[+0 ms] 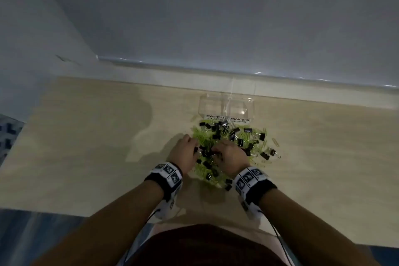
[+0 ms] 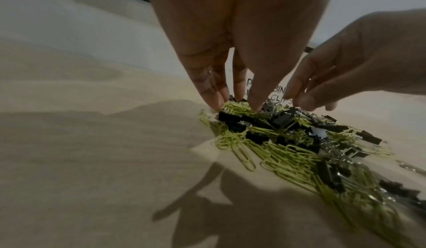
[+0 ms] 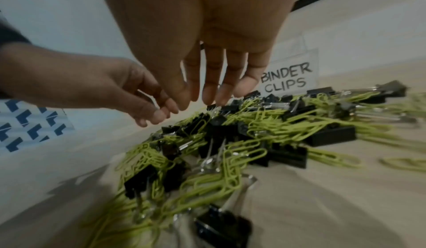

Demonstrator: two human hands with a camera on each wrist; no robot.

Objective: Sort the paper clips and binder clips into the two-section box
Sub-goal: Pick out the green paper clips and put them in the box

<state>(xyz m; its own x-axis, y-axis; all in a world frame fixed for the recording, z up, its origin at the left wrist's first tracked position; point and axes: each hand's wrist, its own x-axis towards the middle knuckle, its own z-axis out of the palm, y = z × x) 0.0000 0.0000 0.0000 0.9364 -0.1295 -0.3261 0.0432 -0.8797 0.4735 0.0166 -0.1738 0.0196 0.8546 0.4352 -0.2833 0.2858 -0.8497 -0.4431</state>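
Note:
A mixed pile (image 1: 233, 138) of yellow-green paper clips (image 2: 288, 153) and black binder clips (image 3: 332, 136) lies on the table in front of a clear two-section box (image 1: 226, 106). The box's left section is labelled PAPER CLIPS and its right one BINDER CLIPS (image 3: 285, 79); both sections look empty. My left hand (image 1: 187, 147) reaches down onto the pile's left side, straight fingertips (image 2: 214, 102) touching paper clips. My right hand (image 1: 226, 151) hovers over the pile's middle, fingers (image 3: 207, 95) extended just above the clips. Neither hand visibly holds a clip.
A few stray clips (image 1: 274, 153) lie to the pile's right. The light wooden table (image 1: 86, 136) runs to a grey wall ledge (image 1: 216, 67) behind the box. A blue patterned surface (image 1: 8, 134) shows past the table's left edge.

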